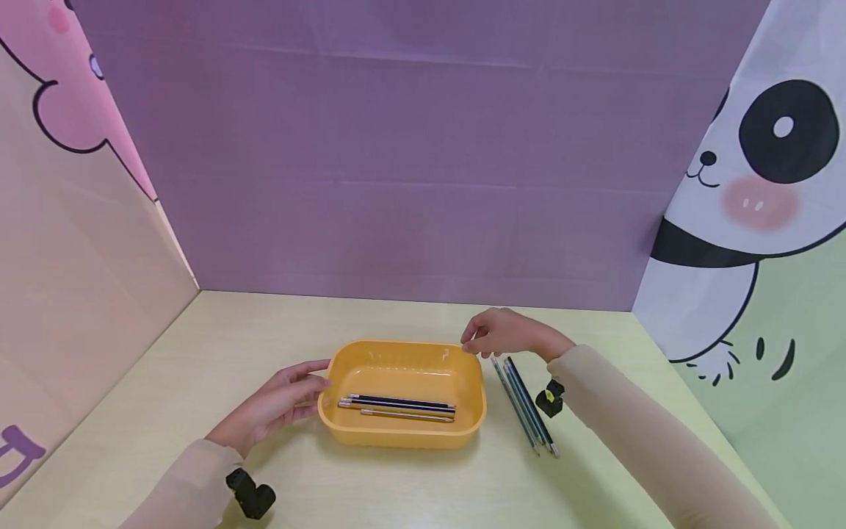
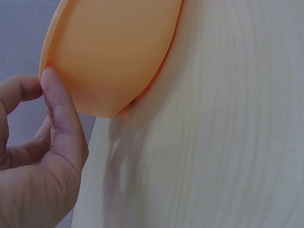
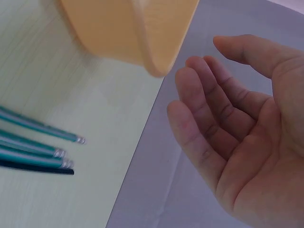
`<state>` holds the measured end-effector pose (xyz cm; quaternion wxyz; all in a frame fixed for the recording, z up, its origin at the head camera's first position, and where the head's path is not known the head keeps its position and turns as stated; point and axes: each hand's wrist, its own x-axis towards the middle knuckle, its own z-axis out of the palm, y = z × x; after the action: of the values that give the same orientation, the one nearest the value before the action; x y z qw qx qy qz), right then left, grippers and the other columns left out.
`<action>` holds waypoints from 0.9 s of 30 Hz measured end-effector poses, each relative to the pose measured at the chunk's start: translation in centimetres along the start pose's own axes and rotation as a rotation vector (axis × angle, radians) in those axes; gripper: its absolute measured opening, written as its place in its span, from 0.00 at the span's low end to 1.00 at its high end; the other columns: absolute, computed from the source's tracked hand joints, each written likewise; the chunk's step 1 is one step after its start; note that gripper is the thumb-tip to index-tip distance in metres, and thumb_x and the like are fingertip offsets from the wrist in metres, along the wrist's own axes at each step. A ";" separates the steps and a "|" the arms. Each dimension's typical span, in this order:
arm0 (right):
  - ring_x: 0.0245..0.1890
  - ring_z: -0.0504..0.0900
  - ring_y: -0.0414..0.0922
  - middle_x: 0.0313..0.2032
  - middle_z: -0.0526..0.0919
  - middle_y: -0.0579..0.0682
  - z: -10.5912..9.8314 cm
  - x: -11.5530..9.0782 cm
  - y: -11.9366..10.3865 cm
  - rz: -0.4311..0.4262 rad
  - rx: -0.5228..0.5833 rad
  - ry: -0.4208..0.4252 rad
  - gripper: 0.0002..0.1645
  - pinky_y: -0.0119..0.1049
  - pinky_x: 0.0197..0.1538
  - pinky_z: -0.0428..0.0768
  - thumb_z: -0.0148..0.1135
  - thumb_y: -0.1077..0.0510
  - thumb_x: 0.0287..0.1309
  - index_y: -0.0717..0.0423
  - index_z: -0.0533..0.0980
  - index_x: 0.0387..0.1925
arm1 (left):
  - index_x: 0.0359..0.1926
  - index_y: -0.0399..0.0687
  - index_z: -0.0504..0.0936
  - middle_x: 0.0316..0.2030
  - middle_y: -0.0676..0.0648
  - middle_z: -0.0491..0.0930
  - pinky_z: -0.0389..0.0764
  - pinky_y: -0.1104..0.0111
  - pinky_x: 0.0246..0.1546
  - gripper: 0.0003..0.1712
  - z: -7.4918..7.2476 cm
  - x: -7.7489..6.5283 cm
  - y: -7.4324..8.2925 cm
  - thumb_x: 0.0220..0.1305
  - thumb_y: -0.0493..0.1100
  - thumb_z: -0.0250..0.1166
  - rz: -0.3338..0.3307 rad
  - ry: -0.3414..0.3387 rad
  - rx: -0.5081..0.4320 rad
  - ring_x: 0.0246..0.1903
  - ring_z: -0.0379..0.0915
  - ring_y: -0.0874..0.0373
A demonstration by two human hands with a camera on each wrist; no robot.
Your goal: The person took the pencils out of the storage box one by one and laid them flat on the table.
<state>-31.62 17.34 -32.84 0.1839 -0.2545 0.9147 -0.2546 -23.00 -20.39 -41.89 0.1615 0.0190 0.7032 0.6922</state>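
Observation:
My left hand (image 1: 280,400) pinches the left end of a yellow plastic tray (image 1: 403,439) by its rim; in the left wrist view the thumb (image 2: 59,102) lies against the tray wall. Several dark pencils (image 1: 399,402) lie lengthwise in the front half of the tray, beside a thinner gold-toned pencil (image 1: 406,416). Over the tray's back right corner is my right hand (image 1: 505,333). The right wrist view shows its palm with relaxed, spread fingers (image 3: 190,128) and nothing between them, apart from the rim.
To the right of the tray, several teal pencils (image 1: 518,400) and a black pencil (image 1: 534,400) lie together on the pale wooden table (image 1: 264,330). A purple panel (image 1: 423,184) closes the back. Cartoon-printed panels flank both sides, with a panda (image 1: 760,242) on the right.

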 end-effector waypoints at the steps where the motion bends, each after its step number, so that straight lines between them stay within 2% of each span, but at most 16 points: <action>1: 0.29 0.80 0.43 0.33 0.85 0.49 0.1 0.2 -0.2 -0.005 -0.006 -0.005 0.10 0.41 0.38 0.85 0.64 0.55 0.66 0.56 0.81 0.44 | 0.74 0.31 0.55 0.48 0.41 0.79 0.84 0.68 0.43 0.39 0.0 0.0 0.0 0.70 0.41 0.61 0.001 0.000 -0.002 0.41 0.80 0.56; 9: 0.32 0.81 0.48 0.32 0.84 0.48 0.7 1.3 -1.6 0.003 -0.034 -0.038 0.10 0.40 0.39 0.84 0.65 0.53 0.66 0.54 0.81 0.44 | 0.74 0.32 0.55 0.48 0.42 0.79 0.84 0.68 0.43 0.39 0.0 0.1 -0.1 0.70 0.41 0.62 -0.001 0.003 -0.001 0.41 0.80 0.56; 17: 0.33 0.81 0.46 0.35 0.84 0.45 1.3 2.2 -2.8 0.014 -0.056 -0.064 0.09 0.36 0.39 0.83 0.66 0.54 0.66 0.52 0.81 0.44 | 0.74 0.32 0.56 0.46 0.42 0.79 0.84 0.67 0.42 0.39 0.0 0.1 -0.1 0.70 0.41 0.62 -0.001 0.006 -0.007 0.40 0.81 0.55; 27: 0.32 0.82 0.43 0.34 0.84 0.43 1.9 3.7 -3.9 -0.025 -0.079 -0.112 0.10 0.35 0.38 0.82 0.68 0.52 0.64 0.51 0.82 0.43 | 0.75 0.31 0.54 0.47 0.42 0.78 0.84 0.67 0.43 0.40 0.1 0.0 -0.1 0.70 0.40 0.62 0.008 -0.019 -0.016 0.41 0.80 0.55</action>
<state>-32.23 11.71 -32.94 0.2213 -0.2870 0.9090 -0.2059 -22.99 -20.33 -41.96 0.1656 0.0269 0.6959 0.6983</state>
